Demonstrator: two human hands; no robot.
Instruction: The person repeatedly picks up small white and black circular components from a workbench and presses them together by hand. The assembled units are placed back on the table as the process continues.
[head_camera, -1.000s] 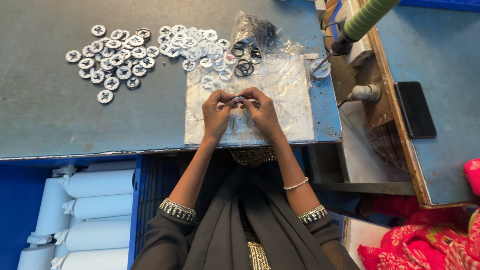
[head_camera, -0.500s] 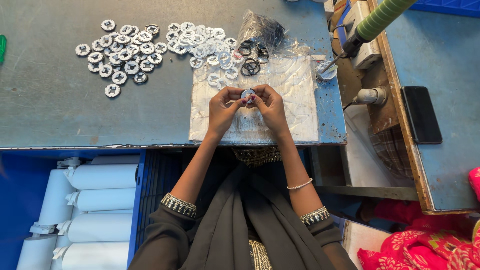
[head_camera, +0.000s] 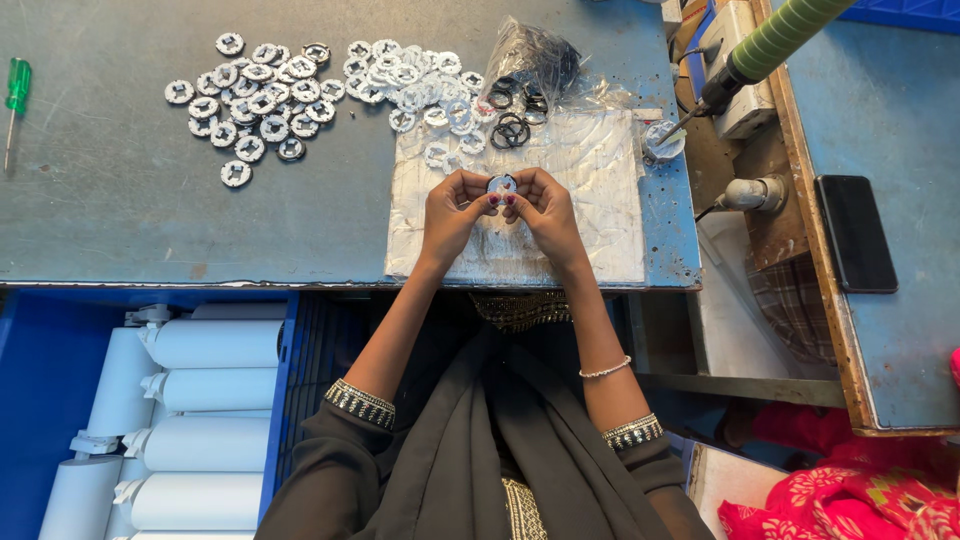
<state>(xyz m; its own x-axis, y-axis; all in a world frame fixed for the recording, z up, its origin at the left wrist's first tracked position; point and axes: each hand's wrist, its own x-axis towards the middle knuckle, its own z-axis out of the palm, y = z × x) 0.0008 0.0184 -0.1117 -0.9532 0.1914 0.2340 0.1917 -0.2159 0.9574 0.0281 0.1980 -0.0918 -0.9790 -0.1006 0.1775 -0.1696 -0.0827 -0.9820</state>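
One small round disc (head_camera: 502, 184) is pinched between the fingertips of the left hand (head_camera: 452, 210) and right hand (head_camera: 548, 210), above a clear plastic sheet (head_camera: 600, 190) near the bench's (head_camera: 120, 220) front edge. More white discs (head_camera: 270, 95) and black rings (head_camera: 512, 125) lie toward the back edge.

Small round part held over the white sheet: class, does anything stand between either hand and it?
Nothing visible does. The left hand and right hand both pinch the small round part directly with their fingers, above the white sheet.
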